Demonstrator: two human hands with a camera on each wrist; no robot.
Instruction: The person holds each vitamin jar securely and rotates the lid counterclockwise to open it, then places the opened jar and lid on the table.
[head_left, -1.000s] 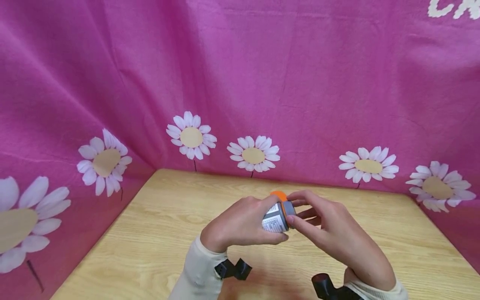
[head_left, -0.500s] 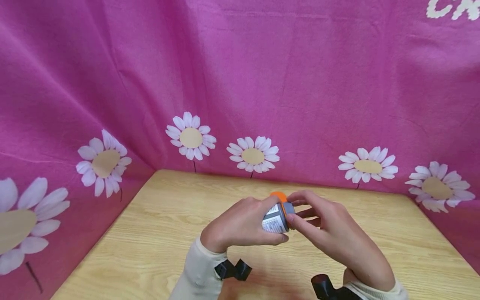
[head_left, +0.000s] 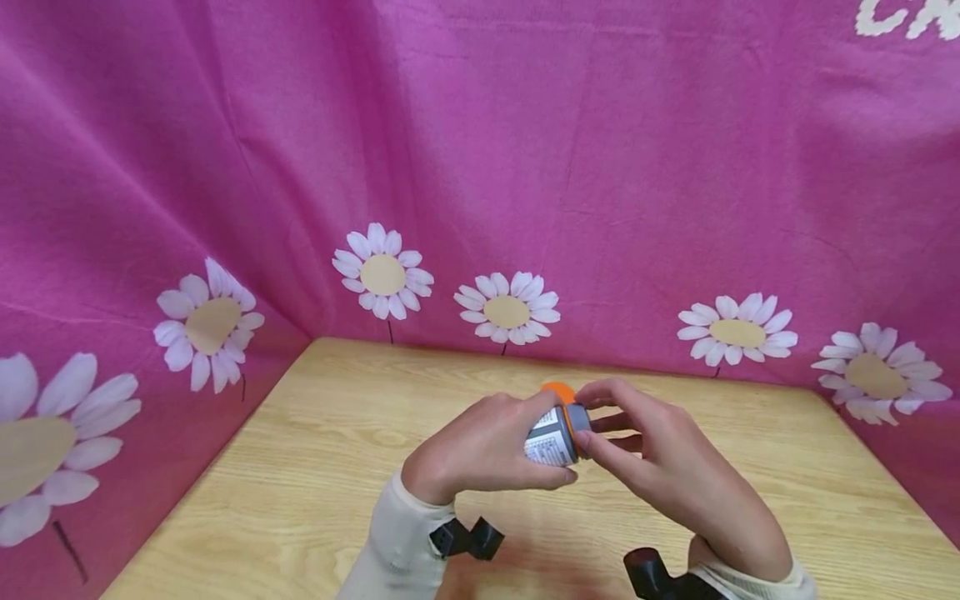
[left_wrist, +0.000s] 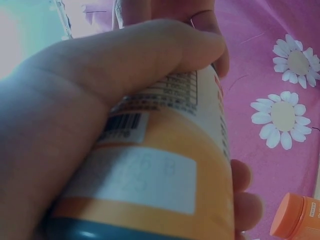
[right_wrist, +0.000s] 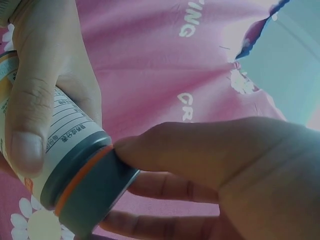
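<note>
My left hand grips a supplement bottle with a white and orange printed label, its thumb lying along the label in the left wrist view. The bottle is tilted, its dark grey cap toward my right hand. With thumb and fingers, my right hand pinches that cap by its sides. A thin orange ring shows between cap and bottle neck in the right wrist view. Both hands are above the wooden table. The left palm and fingers hide much of the bottle's body.
Behind the hands, a round orange cap peeks out in the head view. The left wrist view shows it as a second, orange bottle. A pink cloth with printed daisies hangs around the table's back and sides.
My right thumb and fingers have shifted very slightly at the cap, and the orange ring shows a little more. My left hand and the bottle keep their place.
</note>
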